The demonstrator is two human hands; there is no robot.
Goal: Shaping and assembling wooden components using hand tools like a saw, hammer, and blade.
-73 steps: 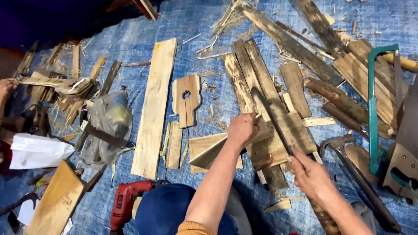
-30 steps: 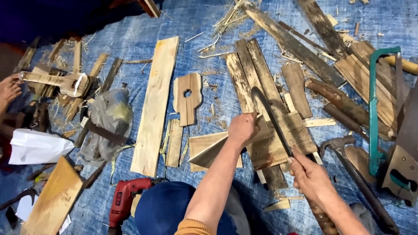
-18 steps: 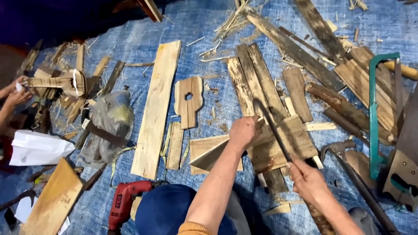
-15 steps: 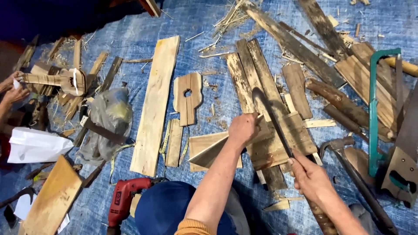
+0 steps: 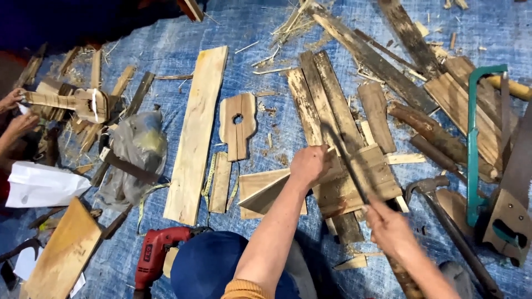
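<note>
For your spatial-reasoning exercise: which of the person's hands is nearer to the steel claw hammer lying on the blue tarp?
Right. The right hand grips a blade handle just left of the steel claw hammer; the left hand presses wood farther left.

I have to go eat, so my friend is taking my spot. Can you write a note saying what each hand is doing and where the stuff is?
Left hand: pressing down on the wooden piece to hold it flat on the blue tarp.
Right hand: gripping the handle of a long blade, which lies slanted across that piece.
Nearby: hammer to the right, green frame saw and handsaw further right, red drill near the knee, long plank to the left.
Done: the blade is on the wood; no cut-off bit shows.
Left: the piece is not yet cut through.
</note>
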